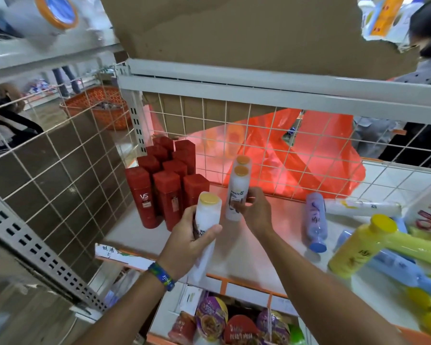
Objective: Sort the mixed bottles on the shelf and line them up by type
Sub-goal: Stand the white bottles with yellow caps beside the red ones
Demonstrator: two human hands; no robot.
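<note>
My left hand (193, 241) grips a white bottle with a gold cap (207, 212), held upright above the front of the white shelf (246, 247). My right hand (255, 211) holds a second white gold-capped bottle (237, 195) standing on the shelf; a third one (243, 161) stands right behind it. Several red bottles (167, 175) stand in rows at the shelf's left. A pale blue bottle (315, 220) lies flat to the right. Yellow bottles (363, 242) and more blue ones (403, 272) lie heaped at the far right.
White wire mesh (234, 135) closes the back and left of the shelf, with an orange plastic bag (309, 155) behind it. A white tube (361, 207) lies by the back mesh. Packaged goods (232, 324) fill the shelf below. A person stands beyond at top right.
</note>
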